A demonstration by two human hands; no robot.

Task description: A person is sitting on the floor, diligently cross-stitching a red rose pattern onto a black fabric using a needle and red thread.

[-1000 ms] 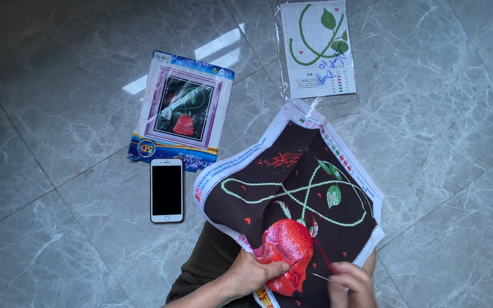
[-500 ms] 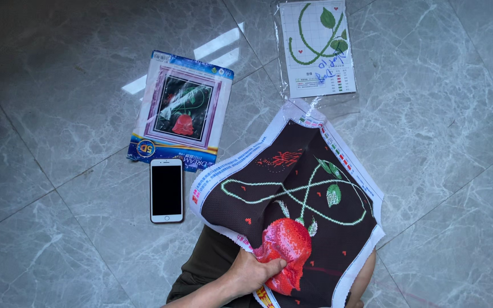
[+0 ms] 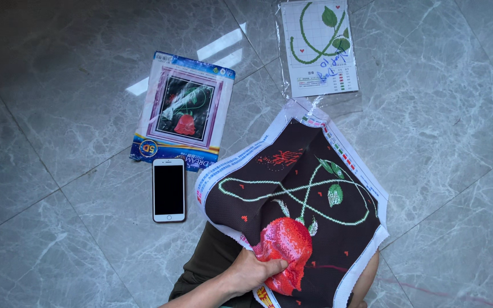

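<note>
A single head-worn camera looks almost straight down from well above at a grey marble floor (image 3: 58,228); the cloth (image 3: 298,199) on the lap fills the near right, a chart (image 3: 319,48) lies at the far edge

Home floor: grey marble tiles (image 3: 58,114), needlework kit (image 3: 184,111), phone (image 3: 169,189).

Black woven embroidery cloth (image 3: 298,199): matt, coarse weave, red stitched rose (image 3: 285,251) raised. Grey marble-patterned floor tiles (image 3: 58,102): polished, glossy. White paper pattern sheet (image 3: 319,45): in clear glossy plastic. White smartphone (image 3: 169,190): glossy glass face.
</note>
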